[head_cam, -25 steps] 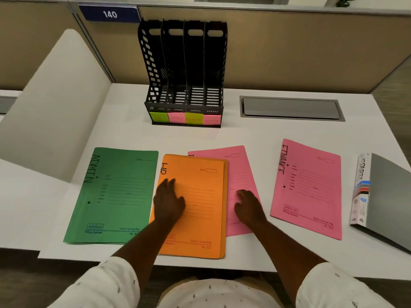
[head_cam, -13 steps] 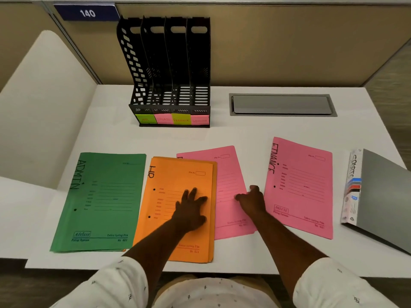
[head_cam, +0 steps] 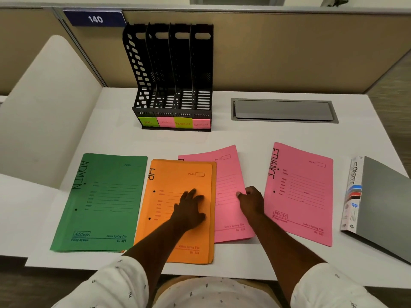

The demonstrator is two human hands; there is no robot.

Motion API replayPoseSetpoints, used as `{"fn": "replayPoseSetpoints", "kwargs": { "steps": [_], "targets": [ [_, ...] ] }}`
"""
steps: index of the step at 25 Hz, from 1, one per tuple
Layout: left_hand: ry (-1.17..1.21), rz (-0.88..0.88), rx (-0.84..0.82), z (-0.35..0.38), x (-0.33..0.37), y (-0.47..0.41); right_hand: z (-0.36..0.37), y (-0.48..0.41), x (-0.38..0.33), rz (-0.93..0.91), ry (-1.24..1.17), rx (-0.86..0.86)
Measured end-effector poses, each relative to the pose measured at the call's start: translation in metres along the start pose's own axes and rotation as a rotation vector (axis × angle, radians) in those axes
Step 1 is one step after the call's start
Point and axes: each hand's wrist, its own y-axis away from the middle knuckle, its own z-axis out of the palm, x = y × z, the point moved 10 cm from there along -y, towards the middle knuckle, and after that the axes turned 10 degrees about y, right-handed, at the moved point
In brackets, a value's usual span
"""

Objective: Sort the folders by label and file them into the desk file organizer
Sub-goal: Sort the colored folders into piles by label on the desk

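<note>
Blue "140" sign point(head_cam: 95, 18) on beige partition point(head_cam: 289, 52); grey cable hatch point(head_cam: 283, 110) in white desk point(head_cam: 244, 136).

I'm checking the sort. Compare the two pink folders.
The right pink folder lies fully exposed, its FINANCE label readable; the middle pink folder is partly under the orange folder, label hidden. The right hand grips the middle one; the right one is untouched. Same printed form.

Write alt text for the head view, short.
A person's left hand presses flat on an orange HR folder while the right hand grips the edge of a pink folder tucked beneath it, on a white desk before an empty black file organizer.
</note>
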Motion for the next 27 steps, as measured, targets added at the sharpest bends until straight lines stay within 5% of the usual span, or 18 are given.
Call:
{"fn": "replayPoseSetpoints", "kwargs": {
  "steps": [6, 10, 17, 22, 27],
  "targets": [
    [0.024, -0.017, 0.001, -0.009, -0.001, 0.0, -0.052, 0.018, -0.025, -0.181, -0.163, 0.162],
    [0.123, 0.042, 0.225, -0.044, 0.028, -0.003, -0.086, 0.024, -0.03, -0.275, -0.319, 0.179],
    [0.622, 0.048, 0.293, -0.07, 0.101, -0.019, -0.137, 0.022, -0.026, -0.301, -0.592, 0.146],
    [0.981, -0.076, 0.171, -0.059, 0.125, -0.034, -0.176, 0.013, -0.029, -0.323, -0.864, -0.002],
    [1.241, -0.06, 0.151, -0.051, 0.146, -0.038, -0.198, -0.005, -0.007, -0.265, -0.849, 0.009]
  ]
}}
